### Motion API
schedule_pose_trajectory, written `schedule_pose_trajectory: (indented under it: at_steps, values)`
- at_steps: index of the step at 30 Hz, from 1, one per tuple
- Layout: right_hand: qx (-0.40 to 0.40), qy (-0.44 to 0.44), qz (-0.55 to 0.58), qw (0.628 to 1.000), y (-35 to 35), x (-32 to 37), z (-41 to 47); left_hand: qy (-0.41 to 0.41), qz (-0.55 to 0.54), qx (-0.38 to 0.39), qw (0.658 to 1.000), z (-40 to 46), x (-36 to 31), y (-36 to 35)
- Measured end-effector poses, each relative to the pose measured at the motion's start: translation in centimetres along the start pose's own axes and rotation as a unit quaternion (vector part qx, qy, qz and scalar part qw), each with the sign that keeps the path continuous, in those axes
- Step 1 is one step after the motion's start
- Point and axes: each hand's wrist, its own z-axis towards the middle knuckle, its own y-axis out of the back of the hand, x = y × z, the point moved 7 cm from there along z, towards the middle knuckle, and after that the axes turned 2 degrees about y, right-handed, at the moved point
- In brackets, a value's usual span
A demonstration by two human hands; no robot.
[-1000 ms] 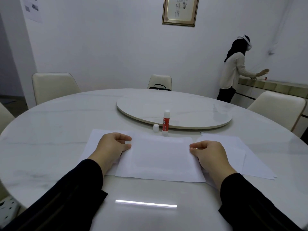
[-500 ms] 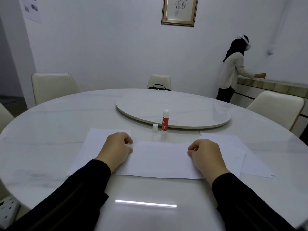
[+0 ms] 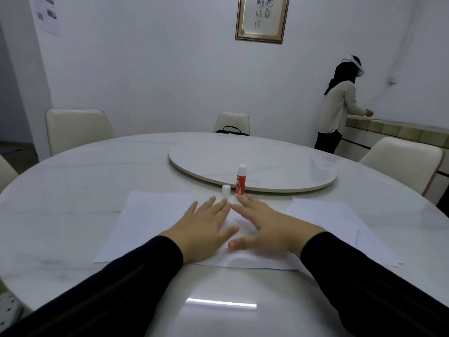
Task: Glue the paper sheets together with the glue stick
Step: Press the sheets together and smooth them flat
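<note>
A flat white paper sheet point(image 3: 245, 260) is laid in the middle of the near part of the round white marble table point(image 3: 73, 181). It is pressed down by both hands. The left hand point(image 3: 204, 229) is laid flat on it with the fingers straight and a little spread. The right hand point(image 3: 269, 227) is laid flat beside it, also with straight fingers. The fingertips of the two hands are close together at 12 o'clock on the sheet, and nothing is gripped by either hand.

A second white paper sheet point(image 3: 143, 222) is seen at 9 o'clock from the hands, partly tucked under the middle sheet. More white paper sheets point(image 3: 340, 220) are spread at 3 o'clock.

At 12 o'clock from the hands, just past the fingertips, the red and white glue stick point(image 3: 241, 180) is stood upright with no cap on. Its small white cap point(image 3: 226, 190) is set just beside it, on the 9 o'clock side.

Behind the glue stick, the round white turning tray point(image 3: 279, 166) is seen on the table. Cream chairs point(image 3: 77, 130) are placed around the table. A black bag point(image 3: 232, 130) is kept on the far chair. A gold-framed picture point(image 3: 262, 18) is hung on the white wall. At 2 o'clock, far off, another person in a white top point(image 3: 340, 108) is seen at a counter.
</note>
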Motion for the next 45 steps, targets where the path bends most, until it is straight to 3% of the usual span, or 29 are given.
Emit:
schedule_pose_trajectory:
  at_steps: [3,7,19,45]
  values:
    - [0.058,-0.001,-0.018,0.998,-1.9,-0.9,0.4,0.0,0.014,0.063,0.998,0.1,0.4,-1.9]
    - [0.049,0.001,-0.04,0.998,-2.6,-1.4,0.0,-0.005,0.029,0.085,0.996,0.2,0.8,-2.2]
    - [0.066,-0.042,-0.059,0.995,-1.8,-3.0,-2.4,-0.051,0.015,0.097,0.994,-0.5,1.7,-1.6]
    - [0.054,-0.091,-0.088,0.99,-1.7,-4.8,-4.9,-0.005,-0.043,0.104,0.994,-2.7,4.6,-0.6]
